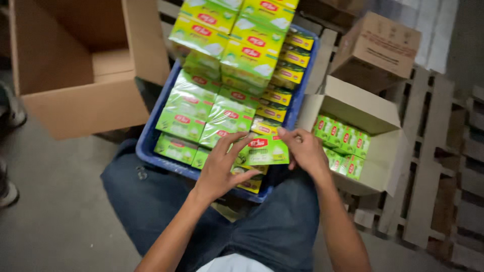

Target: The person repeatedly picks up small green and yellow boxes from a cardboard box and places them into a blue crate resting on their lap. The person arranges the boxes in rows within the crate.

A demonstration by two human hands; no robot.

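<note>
Both hands grasp one green-and-yellow packet [264,149] over the near end of the blue crate [151,136]: left hand [224,166] along its left edge, right hand [305,151] pinching the right. Wrapped packs [201,108] fill the crate; open carton [373,136] just right. Judgement: keep grip even on both edges, hold packet level, avoid crushing corners.

**A stockroom or warehouse floor**

This looks like the back of a shop or a small warehouse. The floor [55,201] is bare grey concrete. Wooden pallets [433,166] lie on the right. Cardboard cartons stand about: a large open carton [75,65], a closed one [378,48] and a white one [363,126] packed with small green boxes. A blue plastic crate [151,141] is stacked high with many identical green and yellow packs [232,50] in clear wrap.
</note>
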